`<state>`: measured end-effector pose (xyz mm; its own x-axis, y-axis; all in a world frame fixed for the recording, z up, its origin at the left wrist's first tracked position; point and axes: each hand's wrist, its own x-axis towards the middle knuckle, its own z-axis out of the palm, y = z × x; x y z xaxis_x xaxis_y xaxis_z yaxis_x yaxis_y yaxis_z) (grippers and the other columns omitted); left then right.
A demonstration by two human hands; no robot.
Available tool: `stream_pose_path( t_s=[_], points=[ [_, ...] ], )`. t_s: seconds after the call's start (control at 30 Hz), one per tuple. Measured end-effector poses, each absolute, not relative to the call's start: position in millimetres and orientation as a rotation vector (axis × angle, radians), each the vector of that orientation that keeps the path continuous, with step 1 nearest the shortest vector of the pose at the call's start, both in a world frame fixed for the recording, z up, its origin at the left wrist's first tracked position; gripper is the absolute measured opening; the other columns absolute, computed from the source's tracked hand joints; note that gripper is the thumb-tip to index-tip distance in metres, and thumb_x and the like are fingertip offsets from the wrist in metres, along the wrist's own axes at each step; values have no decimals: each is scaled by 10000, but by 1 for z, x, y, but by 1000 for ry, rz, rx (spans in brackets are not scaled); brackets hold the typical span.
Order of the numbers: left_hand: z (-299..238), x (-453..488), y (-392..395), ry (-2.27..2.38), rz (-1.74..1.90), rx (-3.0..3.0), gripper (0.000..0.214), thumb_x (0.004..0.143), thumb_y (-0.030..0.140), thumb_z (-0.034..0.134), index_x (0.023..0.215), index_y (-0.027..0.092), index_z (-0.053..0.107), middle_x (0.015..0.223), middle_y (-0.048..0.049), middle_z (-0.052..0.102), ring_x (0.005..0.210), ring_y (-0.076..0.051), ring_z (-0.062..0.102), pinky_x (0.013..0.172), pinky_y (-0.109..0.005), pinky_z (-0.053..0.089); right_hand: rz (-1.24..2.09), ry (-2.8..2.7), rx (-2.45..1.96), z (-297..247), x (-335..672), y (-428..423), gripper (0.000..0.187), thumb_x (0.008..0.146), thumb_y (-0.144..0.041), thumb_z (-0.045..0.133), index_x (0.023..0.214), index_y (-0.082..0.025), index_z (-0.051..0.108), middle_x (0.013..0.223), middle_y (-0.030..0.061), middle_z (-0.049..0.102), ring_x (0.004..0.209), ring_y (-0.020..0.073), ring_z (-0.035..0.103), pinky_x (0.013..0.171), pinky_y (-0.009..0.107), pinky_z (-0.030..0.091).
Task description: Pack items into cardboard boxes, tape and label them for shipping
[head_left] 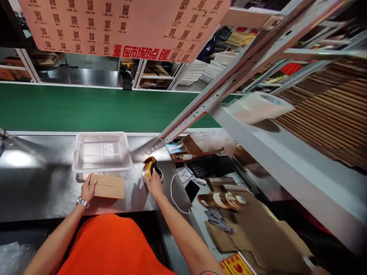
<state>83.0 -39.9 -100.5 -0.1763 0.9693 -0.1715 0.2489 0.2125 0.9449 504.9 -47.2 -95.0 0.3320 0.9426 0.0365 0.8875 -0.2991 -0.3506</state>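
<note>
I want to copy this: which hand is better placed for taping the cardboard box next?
Probably the right hand: it grips the tape dispenser, while the left hand holds the cardboard box.

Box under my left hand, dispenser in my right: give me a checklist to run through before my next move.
1. Left hand on the box: ok, it grips the left end.
2. Right hand on the dispenser: ok, fingers around it.
3. Box top closed: ok, it looks flat, with a seam running across.
4. Seam taped: cannot tell; any clear tape would be too fine to see here.
5. Dispenser at the seam: not ok, it is right of the box, apart from it.
6. Basket upright: ok, beyond the box, with a white slip inside.
</note>
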Motion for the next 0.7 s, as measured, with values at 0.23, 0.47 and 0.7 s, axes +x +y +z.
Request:
stream_pose_path(
  t_s=[0.23, 0.47, 0.7],
  points=[
    [-89, 158, -58, 1459, 938, 1256, 812, 840, 674, 742, 1438, 124, 756, 1390, -222, 829, 1297, -407, 797, 1192, -600, 606, 582, -1602, -2252, -79, 511, -28, 874, 920, -303, 733, 1690, 30, 485, 1208, 334, 792, 1194, 479, 756, 1082, 587, 532],
    [-66, 189, -63, 1450, 810, 1241, 675, 855, 574, 770, 1382, 152, 799, 1336, -187, 855, 1218, -358, 816, 1133, -538, 637, 866, -1249, -1926, -45, 541, -49, 846, 997, -508, 529, 1748, -127, 455, 1188, 184, 835, 921, 324, 814, 867, 493, 669],
    [-59, 189, -57, 1517, 828, 1268, 524, 910, 593, 721, 1224, 197, 858, 1320, -157, 865, 1254, -353, 796, 1178, -537, 600, 1349, -791, -1344, 4, 476, -117, 686, 943, -748, 673, 1290, -178, 834, 719, 66, 794, 508, 218, 686, 466, 336, 604]
  ],
)
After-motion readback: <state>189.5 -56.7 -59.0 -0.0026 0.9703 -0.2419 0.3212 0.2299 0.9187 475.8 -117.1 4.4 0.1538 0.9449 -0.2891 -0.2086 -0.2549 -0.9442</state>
